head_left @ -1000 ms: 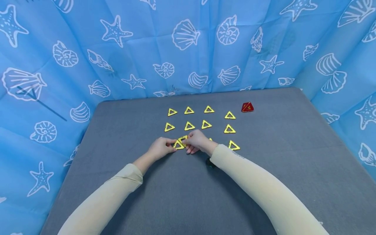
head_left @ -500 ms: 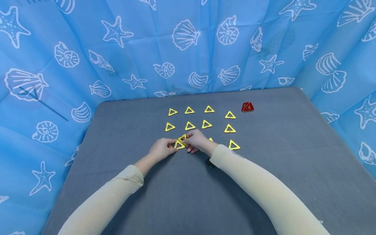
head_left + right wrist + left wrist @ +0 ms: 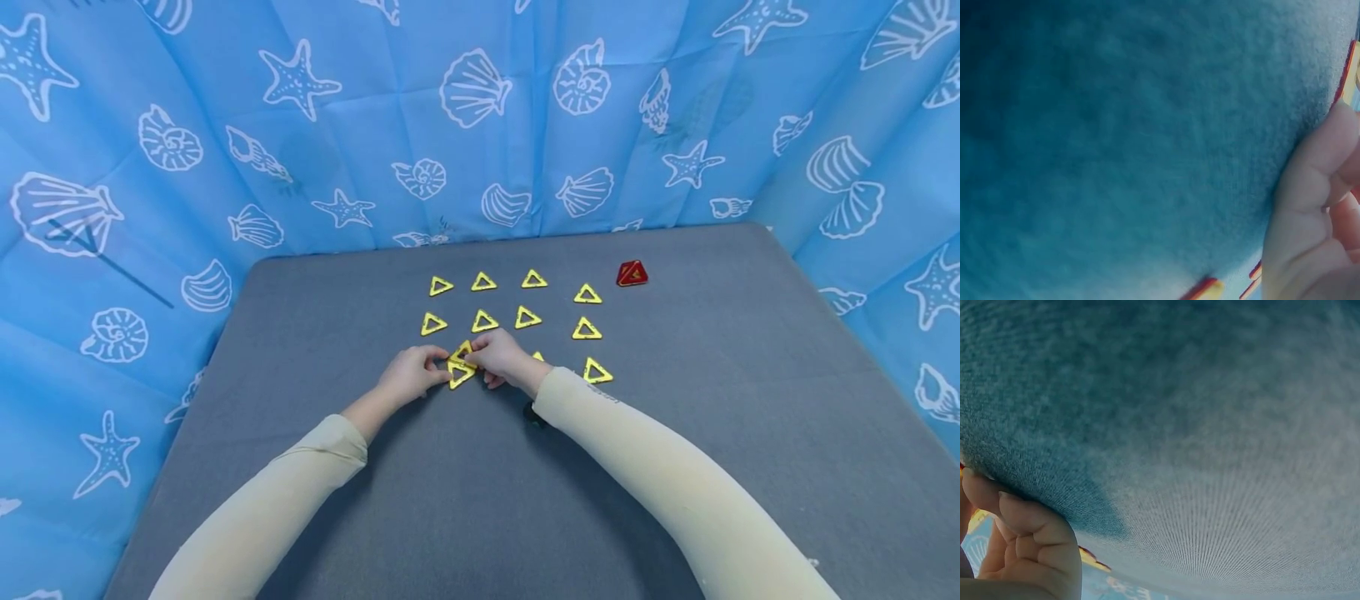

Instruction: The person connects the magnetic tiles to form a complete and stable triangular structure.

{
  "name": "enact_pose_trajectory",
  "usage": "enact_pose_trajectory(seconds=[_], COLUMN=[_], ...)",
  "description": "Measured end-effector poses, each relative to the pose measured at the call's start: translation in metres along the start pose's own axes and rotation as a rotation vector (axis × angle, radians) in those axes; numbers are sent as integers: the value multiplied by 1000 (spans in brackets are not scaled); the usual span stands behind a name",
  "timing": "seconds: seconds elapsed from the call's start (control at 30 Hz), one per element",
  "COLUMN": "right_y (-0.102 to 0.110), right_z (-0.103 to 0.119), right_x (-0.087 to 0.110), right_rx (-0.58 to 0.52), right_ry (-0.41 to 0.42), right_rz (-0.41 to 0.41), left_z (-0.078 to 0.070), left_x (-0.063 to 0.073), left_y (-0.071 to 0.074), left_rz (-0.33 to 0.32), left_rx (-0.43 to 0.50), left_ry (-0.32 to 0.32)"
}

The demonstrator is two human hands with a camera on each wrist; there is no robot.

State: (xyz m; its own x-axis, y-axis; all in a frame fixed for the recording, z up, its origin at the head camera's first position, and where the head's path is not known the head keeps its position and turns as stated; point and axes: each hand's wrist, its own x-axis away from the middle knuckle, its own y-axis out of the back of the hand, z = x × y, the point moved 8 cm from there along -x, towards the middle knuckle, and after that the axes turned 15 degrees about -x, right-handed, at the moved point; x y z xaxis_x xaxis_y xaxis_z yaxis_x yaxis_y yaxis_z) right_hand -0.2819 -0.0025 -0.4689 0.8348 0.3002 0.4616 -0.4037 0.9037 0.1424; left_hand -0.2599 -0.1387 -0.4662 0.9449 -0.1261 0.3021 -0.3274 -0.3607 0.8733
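Two yellow triangle frames lie edge to edge between my hands in the head view. My left hand (image 3: pixel 408 373) holds the lower triangle (image 3: pixel 455 381) at its left side, thumb and forefinger at its edges. My right hand (image 3: pixel 502 353) pinches the upper triangle (image 3: pixel 459 352) at its right side, covering part of it. In the left wrist view, the left hand (image 3: pixel 1032 547) shows curled fingers, with only slivers of yellow by it. The right wrist view shows the thumb of the right hand (image 3: pixel 1310 206) against a red-edged yellow piece (image 3: pixel 1349 75).
More yellow triangles (image 3: pixel 484 321) lie spaced in rows on the grey table (image 3: pixel 420 500). Red triangular pieces (image 3: pixel 632 273) sit at the back right. A small dark object (image 3: pixel 534 414) is partly under the right sleeve. A blue shell-patterned curtain (image 3: pixel 472 167) surrounds the table.
The lower triangle has turned so that a corner points toward me. The upper triangle has shifted slightly up and tilted with the right hand. The other triangles stay where they were.
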Motion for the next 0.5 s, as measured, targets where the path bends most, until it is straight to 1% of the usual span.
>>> enact_pose_trajectory(seconds=[0.3,0.5], right_y=[-4,-6], right_z=[4,7], right_x=[-4,-2], right_rx=[83,131], right_ry=[41,50], right_rz=[47,47], left_z=[2,3], left_x=[-1,-2], left_y=[-2,-2], left_rz=[-8,-18], left_rx=[-11,-7], left_ry=[28,52])
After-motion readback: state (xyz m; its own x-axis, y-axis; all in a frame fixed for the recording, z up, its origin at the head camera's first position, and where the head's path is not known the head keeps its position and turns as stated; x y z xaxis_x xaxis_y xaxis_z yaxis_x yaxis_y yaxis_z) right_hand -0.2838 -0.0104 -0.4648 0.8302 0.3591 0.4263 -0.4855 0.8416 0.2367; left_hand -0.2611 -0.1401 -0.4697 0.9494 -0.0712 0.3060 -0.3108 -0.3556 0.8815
